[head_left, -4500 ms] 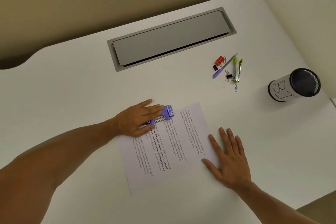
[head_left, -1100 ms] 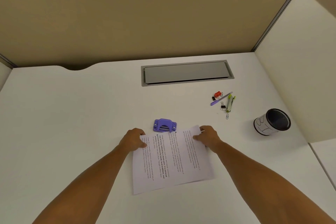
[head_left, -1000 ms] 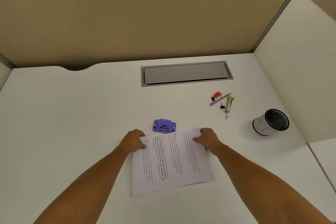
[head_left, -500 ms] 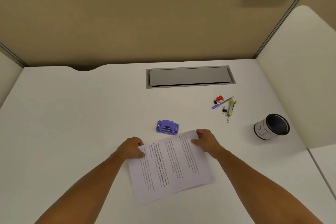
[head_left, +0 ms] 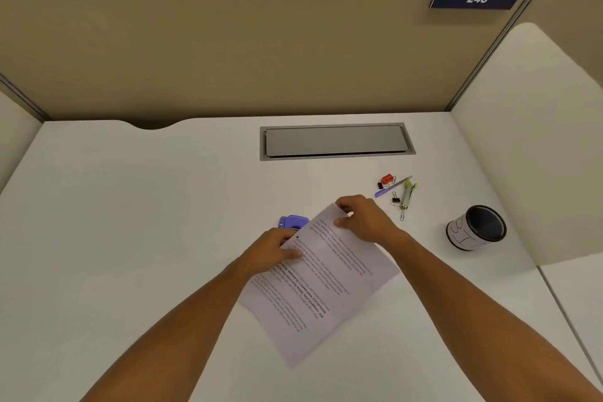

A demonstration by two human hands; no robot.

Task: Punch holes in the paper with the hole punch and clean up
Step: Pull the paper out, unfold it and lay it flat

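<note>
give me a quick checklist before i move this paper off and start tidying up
1. Both hands on the sheet: ok. Left hand and right hand each pinch the top edge of the paper.
2. Hole made: ok for one dark hole near the left hand; a second, cannot tell.
3. Paper free of the hole punch: ok, its edge sits nearer than the punch, though it covers part of it.
4. Punch left on the desk: ok, nobody holds it.
5. Paper scraps on the desk: cannot tell.
6. Pen cup ready for the loose pens and clips: not ok, it lies on its side.
</note>
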